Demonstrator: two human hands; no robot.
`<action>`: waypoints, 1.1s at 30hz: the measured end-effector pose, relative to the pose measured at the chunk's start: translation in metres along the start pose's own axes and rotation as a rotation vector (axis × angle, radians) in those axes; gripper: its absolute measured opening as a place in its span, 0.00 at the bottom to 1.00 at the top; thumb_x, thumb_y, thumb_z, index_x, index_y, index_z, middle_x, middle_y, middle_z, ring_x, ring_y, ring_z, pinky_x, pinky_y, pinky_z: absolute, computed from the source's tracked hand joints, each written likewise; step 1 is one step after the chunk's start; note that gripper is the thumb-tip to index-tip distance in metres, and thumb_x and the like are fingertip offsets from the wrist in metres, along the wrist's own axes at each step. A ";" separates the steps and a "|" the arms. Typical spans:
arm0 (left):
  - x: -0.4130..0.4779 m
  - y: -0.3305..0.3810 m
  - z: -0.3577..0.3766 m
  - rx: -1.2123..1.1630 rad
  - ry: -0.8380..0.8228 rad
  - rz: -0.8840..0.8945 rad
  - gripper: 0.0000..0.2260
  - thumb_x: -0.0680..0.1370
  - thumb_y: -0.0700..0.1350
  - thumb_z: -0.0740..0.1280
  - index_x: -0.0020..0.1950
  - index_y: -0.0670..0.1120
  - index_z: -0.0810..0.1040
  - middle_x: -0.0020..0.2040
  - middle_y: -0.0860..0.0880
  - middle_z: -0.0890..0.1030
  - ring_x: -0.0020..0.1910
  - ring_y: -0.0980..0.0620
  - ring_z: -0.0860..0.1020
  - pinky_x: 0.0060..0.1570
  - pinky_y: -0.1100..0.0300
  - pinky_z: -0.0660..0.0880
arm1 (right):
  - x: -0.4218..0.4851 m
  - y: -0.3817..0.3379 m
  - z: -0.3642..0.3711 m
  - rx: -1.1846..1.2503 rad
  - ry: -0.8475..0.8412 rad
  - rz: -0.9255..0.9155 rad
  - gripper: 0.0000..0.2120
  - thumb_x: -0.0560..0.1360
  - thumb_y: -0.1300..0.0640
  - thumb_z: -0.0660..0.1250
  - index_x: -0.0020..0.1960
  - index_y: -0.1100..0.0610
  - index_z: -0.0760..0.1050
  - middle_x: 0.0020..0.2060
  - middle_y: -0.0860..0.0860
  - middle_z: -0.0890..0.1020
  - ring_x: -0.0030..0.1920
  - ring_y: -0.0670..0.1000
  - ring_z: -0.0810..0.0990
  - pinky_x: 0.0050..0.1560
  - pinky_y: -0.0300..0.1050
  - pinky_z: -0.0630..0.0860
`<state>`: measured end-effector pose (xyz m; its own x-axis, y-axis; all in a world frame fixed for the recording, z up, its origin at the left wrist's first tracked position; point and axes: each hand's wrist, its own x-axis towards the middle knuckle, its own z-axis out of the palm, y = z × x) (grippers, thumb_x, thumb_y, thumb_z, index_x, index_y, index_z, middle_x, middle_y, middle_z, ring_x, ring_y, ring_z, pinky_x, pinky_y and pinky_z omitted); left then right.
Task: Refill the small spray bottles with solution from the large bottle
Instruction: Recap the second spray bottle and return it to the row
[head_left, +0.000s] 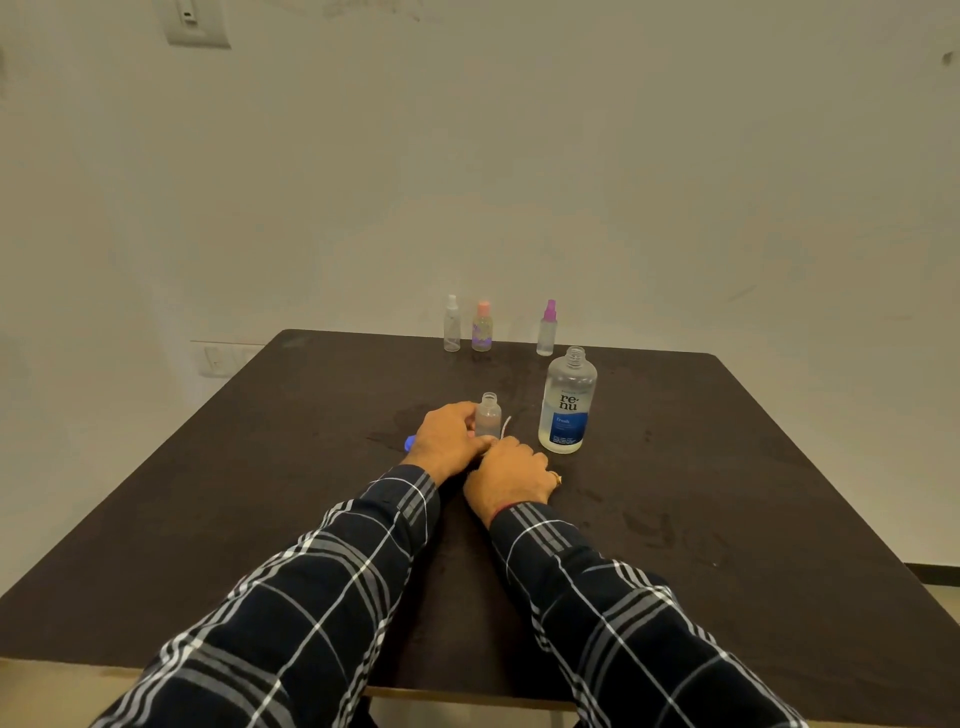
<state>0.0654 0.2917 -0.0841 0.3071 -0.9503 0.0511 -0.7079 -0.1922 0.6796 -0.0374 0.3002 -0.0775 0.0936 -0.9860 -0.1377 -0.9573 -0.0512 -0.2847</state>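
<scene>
Left hand (449, 436) is curled round uncapped small bottle (489, 415), right hand (511, 470) grip cannot be told; large bottle (567, 405) likely poured next.

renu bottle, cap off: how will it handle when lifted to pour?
The large bottle is tall on a round base, so probably tippy if nudged high. Its smooth clear plastic may be slippery; the table near it looks wet. With the neck open, any tilt would likely spill.
</scene>
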 end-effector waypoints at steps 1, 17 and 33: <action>0.000 0.001 0.000 0.004 0.001 0.000 0.21 0.75 0.49 0.75 0.67 0.48 0.77 0.59 0.48 0.82 0.57 0.50 0.80 0.61 0.53 0.76 | 0.000 0.003 -0.002 0.013 0.002 0.003 0.28 0.76 0.47 0.69 0.71 0.58 0.67 0.66 0.56 0.74 0.67 0.58 0.71 0.63 0.58 0.70; -0.005 0.010 -0.004 0.016 -0.044 -0.045 0.24 0.77 0.49 0.73 0.71 0.48 0.73 0.64 0.47 0.80 0.62 0.48 0.78 0.65 0.52 0.73 | 0.010 0.061 -0.040 0.540 0.429 -0.282 0.13 0.83 0.60 0.58 0.66 0.57 0.68 0.59 0.53 0.73 0.57 0.54 0.76 0.58 0.46 0.72; -0.005 0.010 -0.003 0.030 -0.038 -0.045 0.23 0.77 0.49 0.73 0.70 0.47 0.74 0.63 0.47 0.80 0.60 0.48 0.78 0.62 0.54 0.73 | 0.023 0.056 -0.036 0.607 0.567 -0.506 0.16 0.79 0.65 0.60 0.66 0.56 0.70 0.55 0.48 0.71 0.53 0.47 0.72 0.57 0.40 0.69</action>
<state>0.0590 0.2952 -0.0753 0.3148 -0.9491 -0.0071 -0.7132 -0.2415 0.6580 -0.0985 0.2691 -0.0622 0.1578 -0.8080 0.5677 -0.5211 -0.5564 -0.6472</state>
